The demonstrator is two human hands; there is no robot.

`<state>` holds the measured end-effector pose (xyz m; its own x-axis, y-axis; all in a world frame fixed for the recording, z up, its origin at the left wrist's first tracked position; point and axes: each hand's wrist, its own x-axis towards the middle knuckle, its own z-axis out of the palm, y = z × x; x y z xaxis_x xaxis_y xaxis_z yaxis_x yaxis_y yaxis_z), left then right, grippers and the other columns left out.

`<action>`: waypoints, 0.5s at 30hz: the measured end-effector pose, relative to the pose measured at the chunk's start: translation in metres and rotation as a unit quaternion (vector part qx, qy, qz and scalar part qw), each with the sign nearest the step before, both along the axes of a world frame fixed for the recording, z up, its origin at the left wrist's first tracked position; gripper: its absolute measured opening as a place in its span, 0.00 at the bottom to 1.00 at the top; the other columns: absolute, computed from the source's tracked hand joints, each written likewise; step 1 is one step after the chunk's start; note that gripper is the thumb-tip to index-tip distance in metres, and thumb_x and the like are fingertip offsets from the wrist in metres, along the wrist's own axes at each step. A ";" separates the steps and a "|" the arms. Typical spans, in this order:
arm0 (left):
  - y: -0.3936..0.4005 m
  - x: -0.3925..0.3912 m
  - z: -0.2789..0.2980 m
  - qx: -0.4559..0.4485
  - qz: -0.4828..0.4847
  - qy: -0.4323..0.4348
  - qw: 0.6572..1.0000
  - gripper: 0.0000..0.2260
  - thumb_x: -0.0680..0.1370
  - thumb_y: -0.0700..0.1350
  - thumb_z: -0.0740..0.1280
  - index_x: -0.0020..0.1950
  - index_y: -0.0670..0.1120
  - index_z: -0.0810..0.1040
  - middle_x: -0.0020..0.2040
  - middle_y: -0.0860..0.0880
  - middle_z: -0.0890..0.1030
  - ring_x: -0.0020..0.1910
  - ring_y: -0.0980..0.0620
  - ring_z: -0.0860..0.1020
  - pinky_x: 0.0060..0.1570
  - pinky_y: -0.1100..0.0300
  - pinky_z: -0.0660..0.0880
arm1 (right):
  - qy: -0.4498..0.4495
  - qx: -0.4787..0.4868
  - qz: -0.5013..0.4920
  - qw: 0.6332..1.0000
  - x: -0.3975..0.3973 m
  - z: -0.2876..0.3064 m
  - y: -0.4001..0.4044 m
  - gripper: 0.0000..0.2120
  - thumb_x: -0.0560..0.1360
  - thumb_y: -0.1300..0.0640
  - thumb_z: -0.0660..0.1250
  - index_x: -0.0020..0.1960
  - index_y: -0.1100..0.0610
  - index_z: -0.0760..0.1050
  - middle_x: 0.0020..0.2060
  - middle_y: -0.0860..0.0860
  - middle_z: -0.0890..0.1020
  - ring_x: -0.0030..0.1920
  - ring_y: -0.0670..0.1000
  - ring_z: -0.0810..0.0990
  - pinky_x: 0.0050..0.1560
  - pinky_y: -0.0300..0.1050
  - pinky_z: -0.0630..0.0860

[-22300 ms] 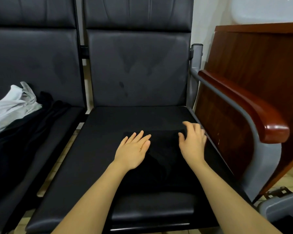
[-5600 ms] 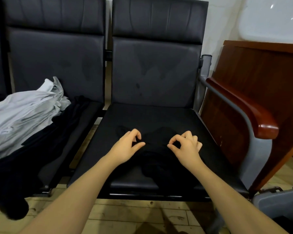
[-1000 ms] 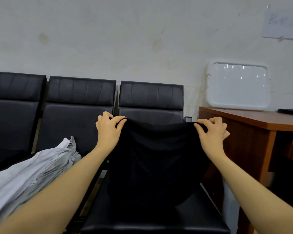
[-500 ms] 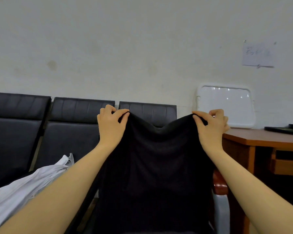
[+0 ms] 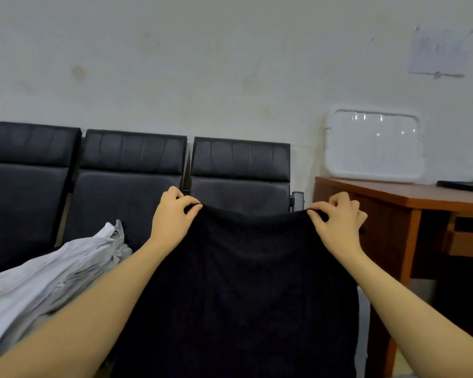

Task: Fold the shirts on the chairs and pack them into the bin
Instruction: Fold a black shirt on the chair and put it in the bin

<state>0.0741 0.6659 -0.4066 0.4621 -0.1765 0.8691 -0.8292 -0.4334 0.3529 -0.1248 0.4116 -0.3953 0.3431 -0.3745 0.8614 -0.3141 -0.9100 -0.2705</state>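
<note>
Row of black chairs [image 5: 131,170] is standing against a pale wall [image 5: 202,64], three backrests showing. Wooden worktop [image 5: 410,197] is sitting just right of the row, with a white tray-like lid [image 5: 373,145] leaning against the wall on top of it.

Black shirt [image 5: 243,282] is hanging in the air in front of the rightmost chair, spread wide and draping down out of frame. A heap of white shirts [image 5: 47,282] is lying on the middle chair, left of the black one.

Left hand [image 5: 172,216] is pinching the shirt's top edge at its left corner, fingers curled over the cloth. Right hand [image 5: 336,222] is pinching the right corner likewise. Top edge is sagging slightly between them.
</note>
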 end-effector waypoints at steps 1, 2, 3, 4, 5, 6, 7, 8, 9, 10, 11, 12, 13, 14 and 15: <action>-0.002 0.007 -0.016 0.025 -0.003 0.015 1.000 0.07 0.76 0.46 0.69 0.50 0.44 0.83 0.43 0.50 0.69 0.47 0.53 0.67 0.43 0.58 0.67 | 0.023 0.004 -0.001 1.000 0.003 -0.015 -0.005 0.05 0.75 0.51 0.69 0.49 0.49 0.82 0.46 0.49 0.67 0.47 0.50 0.61 0.48 0.44 0.51; -0.003 0.014 -0.032 0.052 -0.003 0.025 0.998 0.08 0.76 0.46 0.69 0.49 0.43 0.83 0.43 0.49 0.69 0.47 0.53 0.67 0.43 0.59 0.67 | 0.045 0.012 -0.001 0.999 0.007 -0.030 -0.011 0.05 0.75 0.50 0.69 0.49 0.49 0.82 0.46 0.49 0.67 0.48 0.49 0.60 0.49 0.44 0.52; -0.005 0.021 -0.047 0.080 -0.006 0.035 0.996 0.08 0.76 0.46 0.69 0.50 0.43 0.83 0.44 0.49 0.69 0.47 0.53 0.68 0.44 0.60 0.66 | 0.069 0.023 -0.001 0.997 0.011 -0.044 -0.016 0.06 0.75 0.49 0.69 0.49 0.49 0.82 0.47 0.49 0.67 0.48 0.49 0.60 0.49 0.44 0.52; -0.007 0.029 -0.062 0.107 -0.010 0.046 0.993 0.08 0.77 0.45 0.69 0.50 0.42 0.83 0.44 0.49 0.69 0.47 0.53 0.68 0.45 0.61 0.66 | 0.094 0.035 -0.002 0.995 0.015 -0.057 -0.021 0.07 0.75 0.48 0.68 0.50 0.49 0.81 0.47 0.49 0.67 0.49 0.50 0.61 0.50 0.45 0.52; -0.009 0.036 -0.077 0.131 -0.017 0.057 0.990 0.08 0.77 0.45 0.68 0.51 0.41 0.82 0.44 0.49 0.69 0.46 0.53 0.68 0.45 0.62 0.65 | 0.120 0.046 -0.003 0.992 0.021 -0.070 -0.026 0.08 0.75 0.47 0.68 0.51 0.49 0.80 0.48 0.48 0.67 0.50 0.51 0.62 0.50 0.45 0.53; -0.012 0.043 -0.091 0.154 -0.025 0.066 0.986 0.08 0.77 0.44 0.68 0.51 0.41 0.82 0.44 0.49 0.69 0.46 0.53 0.67 0.46 0.63 0.64 | 0.146 0.056 -0.005 0.988 0.026 -0.083 -0.031 0.09 0.75 0.48 0.68 0.52 0.49 0.80 0.49 0.48 0.67 0.52 0.53 0.64 0.50 0.45 0.53; -0.015 0.049 -0.104 0.174 -0.032 0.073 0.981 0.08 0.78 0.44 0.67 0.52 0.40 0.81 0.44 0.49 0.68 0.46 0.53 0.67 0.46 0.64 0.63 | 0.168 0.063 -0.007 0.984 0.032 -0.095 -0.036 0.09 0.75 0.48 0.68 0.53 0.49 0.80 0.49 0.48 0.67 0.53 0.54 0.64 0.50 0.45 0.53; -0.018 0.056 -0.116 0.193 -0.038 0.079 0.977 0.08 0.78 0.43 0.66 0.53 0.40 0.81 0.44 0.49 0.67 0.46 0.53 0.66 0.47 0.65 0.62 | 0.184 0.072 -0.009 0.980 0.038 -0.106 -0.041 0.08 0.75 0.49 0.68 0.53 0.50 0.80 0.49 0.48 0.67 0.53 0.54 0.65 0.49 0.44 0.52; -0.022 0.062 -0.127 0.209 -0.043 0.083 0.973 0.09 0.78 0.43 0.66 0.54 0.40 0.81 0.44 0.50 0.67 0.46 0.53 0.66 0.47 0.66 0.62 | 0.194 0.083 -0.010 0.978 0.045 -0.116 -0.045 0.08 0.76 0.50 0.68 0.53 0.50 0.80 0.48 0.48 0.67 0.53 0.54 0.65 0.49 0.44 0.52; -0.026 0.068 -0.137 0.223 -0.044 0.085 0.970 0.09 0.79 0.42 0.66 0.54 0.41 0.81 0.44 0.50 0.66 0.46 0.53 0.66 0.47 0.65 0.62 | 0.199 0.095 -0.012 0.975 0.051 -0.126 -0.049 0.08 0.76 0.51 0.67 0.53 0.50 0.80 0.47 0.48 0.67 0.53 0.54 0.65 0.48 0.44 0.52; -0.029 0.074 -0.146 0.233 -0.043 0.085 0.968 0.08 0.78 0.43 0.66 0.54 0.41 0.81 0.44 0.50 0.66 0.46 0.53 0.66 0.47 0.63 0.65 | 0.200 0.108 -0.014 0.974 0.057 -0.134 -0.053 0.07 0.76 0.52 0.67 0.53 0.51 0.80 0.47 0.48 0.67 0.52 0.54 0.64 0.49 0.44 0.52; -0.032 0.081 -0.154 0.241 -0.040 0.084 0.966 0.08 0.78 0.43 0.67 0.54 0.42 0.82 0.44 0.50 0.67 0.45 0.53 0.66 0.46 0.61 0.68 | 0.201 0.123 -0.015 0.972 0.064 -0.143 -0.056 0.07 0.76 0.52 0.67 0.53 0.50 0.80 0.47 0.47 0.66 0.52 0.53 0.64 0.49 0.44 0.53; -0.035 0.086 -0.161 0.247 -0.034 0.084 0.965 0.08 0.78 0.44 0.67 0.53 0.42 0.82 0.43 0.50 0.67 0.45 0.53 0.66 0.45 0.58 0.70 | 0.203 0.138 -0.015 0.969 0.070 -0.151 -0.059 0.07 0.76 0.51 0.67 0.53 0.50 0.80 0.46 0.47 0.66 0.51 0.52 0.63 0.49 0.44 0.53; -0.037 0.092 -0.167 0.249 -0.027 0.083 0.965 0.07 0.77 0.44 0.68 0.52 0.42 0.83 0.42 0.50 0.67 0.44 0.52 0.66 0.44 0.55 0.72 | 0.205 0.150 -0.015 0.967 0.075 -0.158 -0.063 0.07 0.76 0.51 0.67 0.53 0.50 0.80 0.46 0.47 0.66 0.50 0.50 0.61 0.49 0.44 0.52; -0.041 0.097 -0.173 0.249 -0.023 0.081 0.965 0.07 0.76 0.44 0.69 0.50 0.43 0.83 0.42 0.50 0.67 0.44 0.52 0.66 0.43 0.54 0.73 | 0.210 0.160 -0.015 0.964 0.079 -0.165 -0.066 0.07 0.77 0.51 0.67 0.53 0.50 0.80 0.46 0.47 0.66 0.49 0.49 0.60 0.48 0.44 0.52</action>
<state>0.1708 0.6253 -0.5793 0.5666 -0.5773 0.5879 -0.8030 -0.5470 0.2367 -0.0456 0.3454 -0.5603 0.6219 -0.6124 0.4880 -0.4814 -0.7906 -0.3785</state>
